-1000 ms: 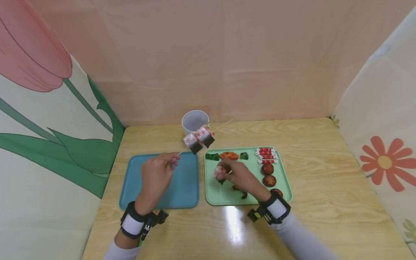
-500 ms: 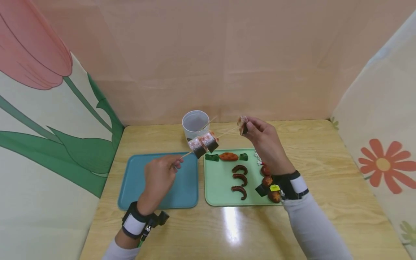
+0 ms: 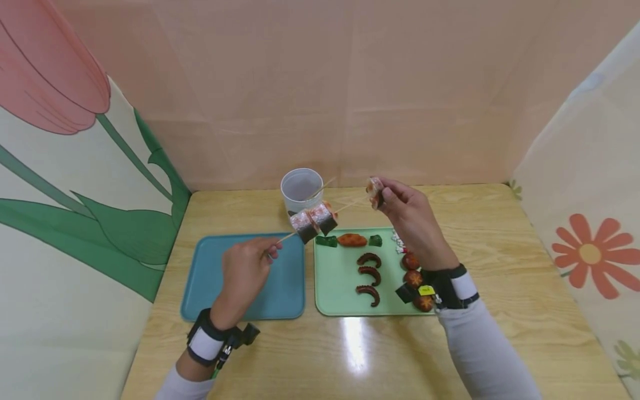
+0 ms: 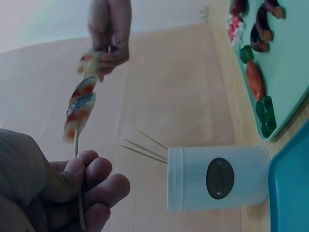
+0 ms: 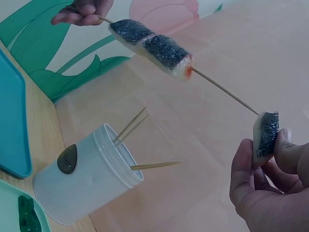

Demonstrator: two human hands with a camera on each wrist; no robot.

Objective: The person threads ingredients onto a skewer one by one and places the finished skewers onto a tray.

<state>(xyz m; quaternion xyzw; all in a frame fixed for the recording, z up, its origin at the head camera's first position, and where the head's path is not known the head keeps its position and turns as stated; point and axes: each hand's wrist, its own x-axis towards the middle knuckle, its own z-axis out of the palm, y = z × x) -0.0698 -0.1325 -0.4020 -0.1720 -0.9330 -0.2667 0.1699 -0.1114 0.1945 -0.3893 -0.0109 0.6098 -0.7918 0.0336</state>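
Observation:
My left hand pinches a thin wooden skewer near its lower end, holding it above the trays. Two food pieces, pale with dark shiny skin and reddish patches, sit side by side along its middle. Between thumb and fingers my right hand holds a third, similar piece at the skewer's far end. In the right wrist view the tip meets that piece's upper edge; whether it has pierced it I cannot tell. Below lies a green tray with three brown curled pieces.
A white cup holding several skewers stands behind the trays. At left is a blue tray. The green tray also bears an orange piece, green pieces, round brown pieces and red-and-white pieces, partly hidden by my right hand.
My right hand has lifted the third piece from the green tray up to the skewer's tip. My left hand has shifted slightly right with the skewer. Over the last half second little moved.

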